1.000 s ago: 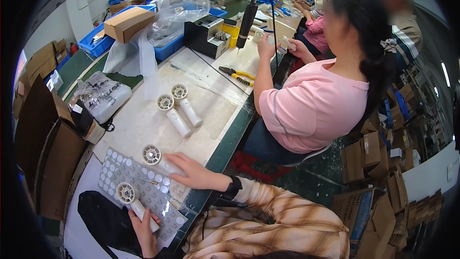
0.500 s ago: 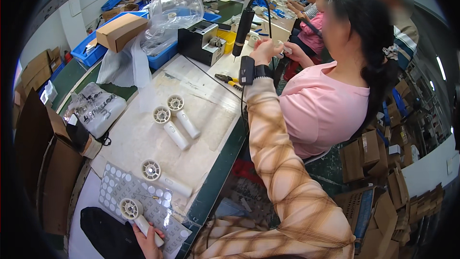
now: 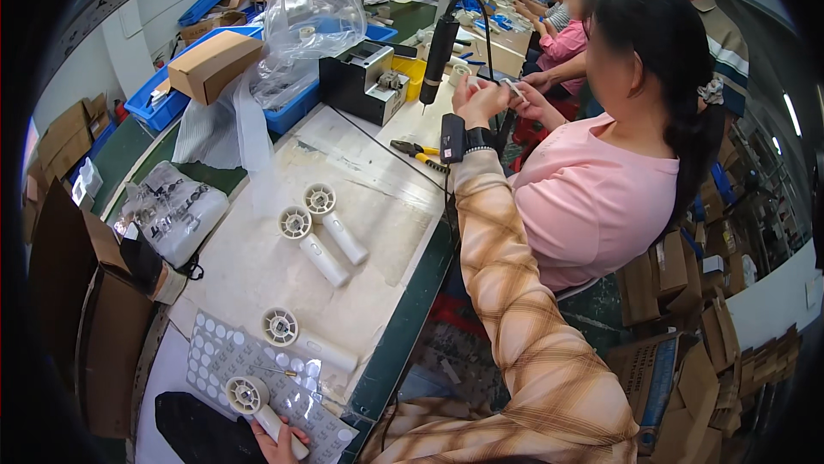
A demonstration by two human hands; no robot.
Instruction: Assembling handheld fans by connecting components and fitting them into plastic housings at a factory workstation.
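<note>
Left hand [image 3: 279, 445] wraps the handle of a small white fan [image 3: 262, 408], light, rigid plastic. Right hand [image 3: 476, 95] reaches far; its grip can't be told.

I saw a long green-edged workbench [image 3: 403, 327], cardboard boxes [image 3: 678, 361] on the floor, and a white wall [image 3: 129, 43] behind blue bins [image 3: 163, 103].

The left hand [image 3: 276, 444] is cut off by the lower edge, fingers mostly hidden.
</note>
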